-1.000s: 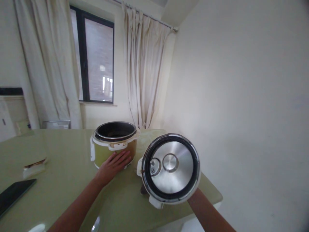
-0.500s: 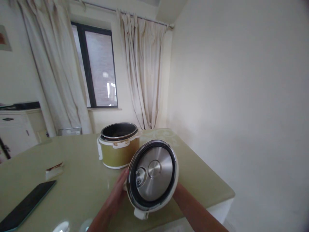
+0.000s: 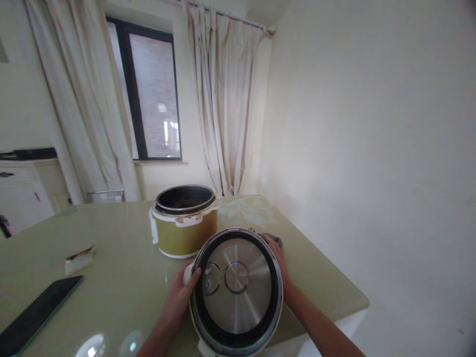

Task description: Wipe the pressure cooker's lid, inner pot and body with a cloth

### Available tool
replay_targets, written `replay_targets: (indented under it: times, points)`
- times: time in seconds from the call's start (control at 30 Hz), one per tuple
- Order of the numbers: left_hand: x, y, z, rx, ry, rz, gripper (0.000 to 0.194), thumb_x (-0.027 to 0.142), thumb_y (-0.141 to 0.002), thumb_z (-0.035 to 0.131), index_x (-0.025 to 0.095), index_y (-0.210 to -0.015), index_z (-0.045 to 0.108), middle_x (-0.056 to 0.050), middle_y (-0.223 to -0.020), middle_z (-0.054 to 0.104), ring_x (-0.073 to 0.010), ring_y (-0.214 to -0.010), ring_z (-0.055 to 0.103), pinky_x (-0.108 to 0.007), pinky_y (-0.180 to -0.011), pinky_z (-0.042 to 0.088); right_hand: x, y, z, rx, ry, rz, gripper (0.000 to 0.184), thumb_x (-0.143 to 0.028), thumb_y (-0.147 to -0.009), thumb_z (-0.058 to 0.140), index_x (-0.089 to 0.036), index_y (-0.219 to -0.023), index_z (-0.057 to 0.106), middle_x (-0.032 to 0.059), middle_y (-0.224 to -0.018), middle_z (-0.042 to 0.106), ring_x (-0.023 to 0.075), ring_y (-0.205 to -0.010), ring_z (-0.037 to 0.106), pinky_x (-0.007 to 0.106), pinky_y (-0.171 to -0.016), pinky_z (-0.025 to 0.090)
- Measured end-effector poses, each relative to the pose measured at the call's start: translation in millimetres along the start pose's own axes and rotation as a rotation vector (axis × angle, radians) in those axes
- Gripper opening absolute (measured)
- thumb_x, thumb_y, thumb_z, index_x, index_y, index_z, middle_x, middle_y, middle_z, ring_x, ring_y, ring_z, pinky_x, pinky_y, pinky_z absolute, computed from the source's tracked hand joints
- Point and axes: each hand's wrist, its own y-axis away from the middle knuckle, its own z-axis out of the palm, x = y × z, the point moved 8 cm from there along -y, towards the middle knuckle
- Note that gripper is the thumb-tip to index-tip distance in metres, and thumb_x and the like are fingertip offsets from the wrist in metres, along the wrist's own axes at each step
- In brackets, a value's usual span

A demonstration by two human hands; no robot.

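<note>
A round pressure cooker lid [image 3: 249,307] is tilted up in front of me, its steel inner side and black sealing ring facing me. My left hand [image 3: 180,292] grips its left edge, thumb over the rim. At the upper right rim is my right hand [image 3: 277,258], fingers closed on a bunched grey cloth [image 3: 275,241] that shows partly behind the lid. Part of those fingers is hidden by the rim. Just beyond the lid stands the green and white pressure cooker [image 3: 182,233], uncovered, with a dark inner pot [image 3: 185,198] inside.
On the left of the glossy green table [image 3: 122,267] lie a dark flat tablet-like slab [image 3: 40,315] and a small whitish packet [image 3: 80,261]. A wall [image 3: 353,173] runs along the right side. Curtains and a window are behind the table.
The lid has come lower and turned to face me more squarely. My right hand has moved from behind the lid to its upper right rim, bringing the grey cloth into view.
</note>
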Motion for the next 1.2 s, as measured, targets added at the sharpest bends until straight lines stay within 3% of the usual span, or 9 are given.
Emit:
replay_targets:
  times: [0.1, 0.2, 0.43, 0.53, 0.63, 0.77, 0.97, 1.1, 1.2]
  points:
    - [0.6, -4.8, 2.2, 0.046, -0.033, 0.004, 0.079, 0.076, -0.065, 0.081, 0.018, -0.119, 0.074, -0.014, -0.112, 0.082, -0.0358, -0.105, 0.076, -0.05, -0.097, 0.061, 14.2, -0.3, 1.6, -0.145, 0.107, 0.01, 0.056, -0.025, -0.091, 0.063, -0.03, -0.147, 0.065, 0.0129, -0.166, 0.048, 0.0379, -0.154, 0.043, 0.056, -0.125, 0.036]
    - [2.9, -8.1, 6.5, 0.077, -0.07, 0.016, 0.075, 0.074, -0.07, 0.078, 0.02, -0.12, 0.072, -0.013, -0.112, 0.081, -0.0347, -0.105, 0.076, -0.05, -0.096, 0.061, 23.4, -7.7, 5.1, -0.242, 0.143, 0.037, 0.05, -0.024, -0.091, 0.062, -0.03, -0.14, 0.07, 0.0157, -0.151, 0.063, 0.0372, -0.142, 0.057, 0.051, -0.116, 0.045]
    - [11.8, -14.6, 14.4, 0.092, -0.135, 0.056, 0.069, 0.075, -0.076, 0.07, 0.018, -0.116, 0.069, -0.014, -0.107, 0.08, -0.0353, -0.104, 0.075, -0.049, -0.096, 0.059, 40.4, -39.3, -56.6, 0.001, 0.099, 0.207, 0.03, -0.028, -0.085, 0.065, -0.022, -0.114, 0.068, 0.0127, -0.105, 0.077, 0.031, -0.099, 0.071, 0.039, -0.086, 0.053]
    - [10.3, -25.0, 20.9, 0.076, -0.154, 0.032, 0.069, 0.077, -0.08, 0.063, 0.018, -0.114, 0.07, -0.016, -0.11, 0.08, -0.0358, -0.109, 0.074, -0.051, -0.101, 0.057, 19.1, -44.0, -111.6, 0.254, 0.024, 0.215, 0.039, -0.029, -0.082, 0.063, -0.022, -0.121, 0.063, 0.0108, -0.11, 0.074, 0.0295, -0.102, 0.069, 0.039, -0.091, 0.052]
    - [7.0, -37.8, 30.5, 0.044, -0.175, 0.009, 0.07, 0.078, -0.083, 0.056, 0.016, -0.113, 0.072, -0.018, -0.119, 0.079, -0.0361, -0.117, 0.072, -0.052, -0.107, 0.053, -39.2, -43.0, -134.5, 0.279, -0.021, -0.03, 0.049, -0.024, -0.079, 0.063, -0.023, -0.129, 0.064, 0.0116, -0.124, 0.07, 0.0296, -0.117, 0.064, 0.041, -0.105, 0.048]
    - [2.8, -46.8, 36.8, 0.031, -0.198, 0.018, 0.069, 0.077, -0.081, 0.059, 0.015, -0.11, 0.072, -0.018, -0.114, 0.079, -0.0387, -0.117, 0.072, -0.054, -0.108, 0.051, -101.6, -33.4, -97.4, 0.038, 0.046, -0.277, 0.055, -0.022, -0.081, 0.067, -0.025, -0.136, 0.068, 0.0114, -0.125, 0.065, 0.0294, -0.122, 0.058, 0.041, -0.109, 0.046]
    - [3.9, -37.7, 37.2, -0.007, -0.2, 0.111, 0.066, 0.075, -0.081, 0.062, 0.018, -0.111, 0.07, -0.012, -0.105, 0.079, -0.0347, -0.105, 0.074, -0.049, -0.099, 0.055, -112.3, -29.6, 11.5, -0.379, 0.265, -0.378, 0.064, -0.052, -0.075, 0.084, -0.025, -0.132, 0.07, 0.0198, -0.161, 0.044, 0.04, -0.145, 0.043, 0.057, -0.112, 0.041]
    - [10.4, -31.0, 37.1, -0.011, -0.183, 0.195, 0.059, 0.07, -0.081, 0.065, 0.018, -0.11, 0.067, -0.01, -0.101, 0.078, -0.0312, -0.099, 0.073, -0.047, -0.094, 0.056, -120.3, -44.4, 30.1, -0.288, 0.33, -0.348, 0.091, -0.063, -0.067, 0.089, -0.021, -0.142, 0.06, 0.0261, -0.173, 0.025, 0.0437, -0.152, 0.034, 0.064, -0.113, 0.036]
    - [10.4, -29.3, 36.2, -0.008, -0.174, 0.216, 0.054, 0.068, -0.082, 0.068, 0.02, -0.107, 0.063, -0.006, -0.092, 0.075, -0.0286, -0.09, 0.073, -0.044, -0.087, 0.057, -127.8, -50.6, 20.3, -0.168, 0.337, -0.324, 0.088, -0.059, -0.073, 0.087, -0.026, -0.148, 0.055, 0.0226, -0.166, 0.04, 0.0407, -0.146, 0.044, 0.069, -0.12, 0.021]
